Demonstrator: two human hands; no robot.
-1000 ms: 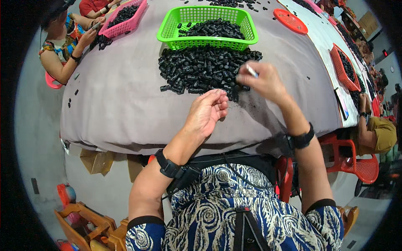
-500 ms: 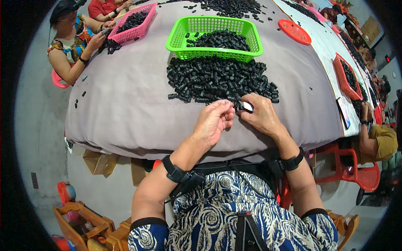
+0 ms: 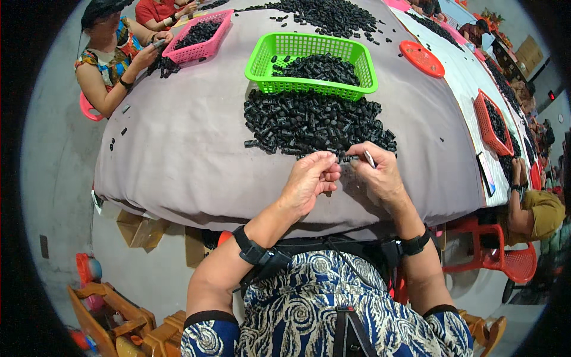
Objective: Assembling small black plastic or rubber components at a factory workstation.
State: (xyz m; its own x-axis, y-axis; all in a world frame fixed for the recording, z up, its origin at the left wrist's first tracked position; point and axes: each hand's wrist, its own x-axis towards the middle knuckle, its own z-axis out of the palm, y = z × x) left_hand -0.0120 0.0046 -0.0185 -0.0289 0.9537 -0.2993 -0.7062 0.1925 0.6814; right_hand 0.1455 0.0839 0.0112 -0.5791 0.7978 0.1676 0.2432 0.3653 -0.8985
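The right hand point(image 3: 379, 174) has moved from over the black pieces point(image 3: 312, 122) to beside the left hand point(image 3: 309, 181). Its curled fingers hold a pale tool point(image 3: 369, 159); the left's pinch together (on what, I cannot tell). The pieces lie before the green basket point(image 3: 297, 87).

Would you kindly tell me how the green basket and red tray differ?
The green basket is rectangular; the red tray is rounded. The green basket has tall walls; the red tray looks shallow. The green basket holds black pieces; the red tray shows no heap. Both sit on the table.
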